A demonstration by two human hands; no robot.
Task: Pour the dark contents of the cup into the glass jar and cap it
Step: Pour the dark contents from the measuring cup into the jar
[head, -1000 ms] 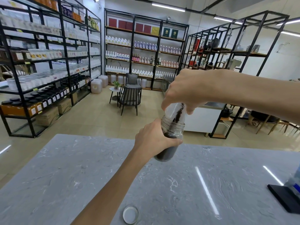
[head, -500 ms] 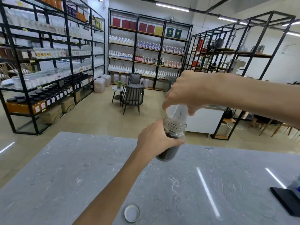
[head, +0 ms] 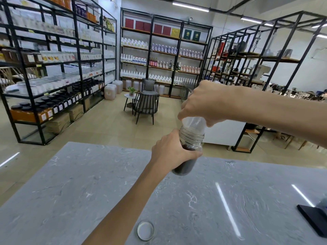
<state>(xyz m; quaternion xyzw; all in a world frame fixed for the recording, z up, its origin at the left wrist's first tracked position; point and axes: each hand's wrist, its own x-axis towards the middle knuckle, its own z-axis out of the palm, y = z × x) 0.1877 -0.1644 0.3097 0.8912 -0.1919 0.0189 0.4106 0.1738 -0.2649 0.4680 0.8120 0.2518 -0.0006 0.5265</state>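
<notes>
My left hand (head: 170, 151) grips a glass jar (head: 190, 138) around its middle and holds it above the grey marble table (head: 70, 183). Dark contents fill the jar's lower part. My right hand (head: 207, 101) holds a clear plastic cup (head: 193, 122) upside down, its mouth set over the jar's threaded neck. The cup looks empty and clear. The jar's round lid (head: 145, 230) lies flat on the table near the front edge, white inside facing up.
A black flat object (head: 314, 218) lies at the table's right edge. Beyond the table stand black metal shelves of bottles and jars, two chairs (head: 146, 103) with a small side table, and a white cabinet (head: 224, 133).
A dark stream ran from the cup into the jar one second ago. The cup is now clear and empty, still tipped over the jar's neck. Both hands stay almost in place.
</notes>
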